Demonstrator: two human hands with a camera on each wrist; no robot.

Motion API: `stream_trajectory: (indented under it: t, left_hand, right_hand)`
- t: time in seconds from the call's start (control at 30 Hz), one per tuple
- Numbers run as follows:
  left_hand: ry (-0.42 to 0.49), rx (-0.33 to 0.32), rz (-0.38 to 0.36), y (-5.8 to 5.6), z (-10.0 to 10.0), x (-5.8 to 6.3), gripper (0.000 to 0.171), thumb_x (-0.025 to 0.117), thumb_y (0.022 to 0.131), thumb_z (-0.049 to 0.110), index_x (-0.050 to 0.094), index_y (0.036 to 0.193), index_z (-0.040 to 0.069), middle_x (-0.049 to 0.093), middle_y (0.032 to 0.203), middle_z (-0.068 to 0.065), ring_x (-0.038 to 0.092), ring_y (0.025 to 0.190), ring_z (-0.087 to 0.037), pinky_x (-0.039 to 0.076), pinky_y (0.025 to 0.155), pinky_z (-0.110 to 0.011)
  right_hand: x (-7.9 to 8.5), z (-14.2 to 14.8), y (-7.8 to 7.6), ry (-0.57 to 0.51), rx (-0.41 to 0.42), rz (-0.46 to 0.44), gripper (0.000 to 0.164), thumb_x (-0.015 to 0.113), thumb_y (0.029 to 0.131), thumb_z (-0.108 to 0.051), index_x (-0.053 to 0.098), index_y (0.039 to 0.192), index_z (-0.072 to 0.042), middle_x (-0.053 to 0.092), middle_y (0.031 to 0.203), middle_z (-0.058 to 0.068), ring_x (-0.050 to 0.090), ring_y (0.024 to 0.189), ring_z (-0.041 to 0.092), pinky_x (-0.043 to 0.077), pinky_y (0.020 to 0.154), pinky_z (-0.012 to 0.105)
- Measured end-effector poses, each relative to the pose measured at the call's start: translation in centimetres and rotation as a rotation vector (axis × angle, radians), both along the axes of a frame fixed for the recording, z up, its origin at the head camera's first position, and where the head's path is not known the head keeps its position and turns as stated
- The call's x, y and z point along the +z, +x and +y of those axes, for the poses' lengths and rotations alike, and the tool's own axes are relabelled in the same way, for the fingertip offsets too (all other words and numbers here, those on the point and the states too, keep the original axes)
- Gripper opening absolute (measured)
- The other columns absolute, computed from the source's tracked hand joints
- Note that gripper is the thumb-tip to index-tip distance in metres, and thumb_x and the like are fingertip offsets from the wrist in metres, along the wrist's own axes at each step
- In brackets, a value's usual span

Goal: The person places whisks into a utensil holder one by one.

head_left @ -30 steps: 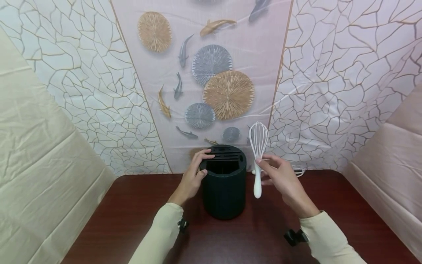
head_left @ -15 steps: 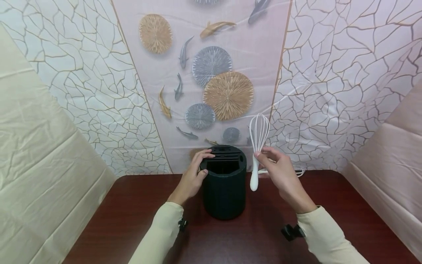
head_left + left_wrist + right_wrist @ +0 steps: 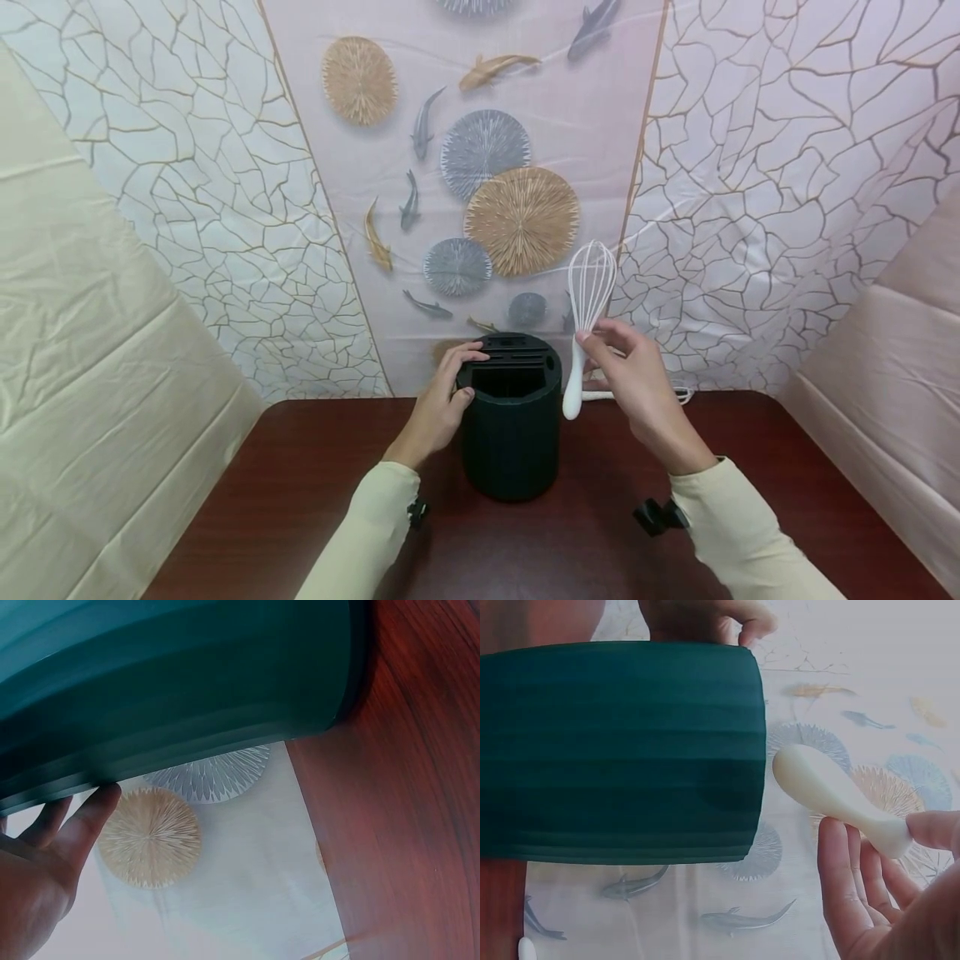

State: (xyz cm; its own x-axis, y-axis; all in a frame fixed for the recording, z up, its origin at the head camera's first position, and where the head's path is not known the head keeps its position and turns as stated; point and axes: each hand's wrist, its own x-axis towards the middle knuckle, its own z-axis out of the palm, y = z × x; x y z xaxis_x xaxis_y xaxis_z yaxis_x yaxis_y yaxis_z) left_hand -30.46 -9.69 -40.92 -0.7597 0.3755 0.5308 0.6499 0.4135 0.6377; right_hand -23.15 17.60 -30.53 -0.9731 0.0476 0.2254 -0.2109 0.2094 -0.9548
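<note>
In the head view a dark green utensil holder (image 3: 512, 450) with slots and a wide opening on top stands upright on the table. My left hand (image 3: 437, 412) holds it at the left of its rim, fingertips over the top and thumb at the front edge. To the right of the holder, my right hand (image 3: 636, 379) pinches a white whisk (image 3: 577, 367) near where handle meets wires. The wires point up and the handle hangs down. The right wrist view shows the handle's rounded end (image 3: 799, 772) just above the holder's rim level, beside its opening.
Behind my right hand, a second white utensil (image 3: 600, 395) with wire loops lies at the table's back edge. The dark red wooden table (image 3: 480, 550) meets a patterned cloth backdrop (image 3: 525, 125). Pale padded panels (image 3: 90, 375) flank both sides.
My right hand has raised the whisk and brought it slightly left and farther back, with its handle end nearer the holder. My left hand has stayed on the rim.
</note>
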Motion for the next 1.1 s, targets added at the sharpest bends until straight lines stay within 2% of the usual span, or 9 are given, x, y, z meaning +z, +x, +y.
stream_trajectory:
  t: [0.3,0.6,0.9,1.1]
  left_hand:
    - [0.012,0.021,0.0,0.1,0.0,-0.2,0.053,0.044,0.096,0.01,0.05,0.146,0.026,0.037,0.165,0.008,0.042,0.144,-0.018,0.044,0.098,-0.052]
    - [0.023,0.022,-0.002,0.1,-0.1,-0.2,0.052,0.044,0.097,0.01,0.05,0.146,0.026,0.037,0.165,0.005,0.042,0.143,-0.019,0.043,0.1,-0.053]
    - [0.022,0.023,0.008,0.3,0.1,-0.1,0.053,0.042,0.096,0.01,0.05,0.146,0.025,0.037,0.164,0.005,0.041,0.145,-0.018,0.042,0.103,-0.054]
    - [0.015,0.028,0.016,0.4,0.3,0.0,0.052,0.041,0.097,0.01,0.05,0.146,0.025,0.038,0.164,0.004,0.041,0.145,-0.017,0.042,0.103,-0.053]
  right_hand:
    - [0.7,-0.6,0.0,-0.027,-0.015,0.018,0.052,0.059,0.108,-0.035,0.054,0.148,-0.003,0.059,0.139,0.02,0.065,0.092,0.014,0.063,0.076,0.035]
    - [1.4,-1.5,-0.4,-0.059,-0.001,0.068,0.046,0.06,0.108,-0.034,0.058,0.14,0.0,0.062,0.133,0.02,0.066,0.093,0.015,0.063,0.077,0.036]
    - [1.7,-2.0,-0.8,-0.095,0.009,0.083,0.047,0.06,0.108,-0.031,0.054,0.143,0.0,0.062,0.129,0.019,0.066,0.094,0.015,0.063,0.08,0.039]
    - [1.8,-2.0,-0.7,-0.125,0.023,0.085,0.047,0.06,0.108,-0.031,0.051,0.143,0.0,0.061,0.132,0.019,0.067,0.097,0.014,0.063,0.079,0.036]
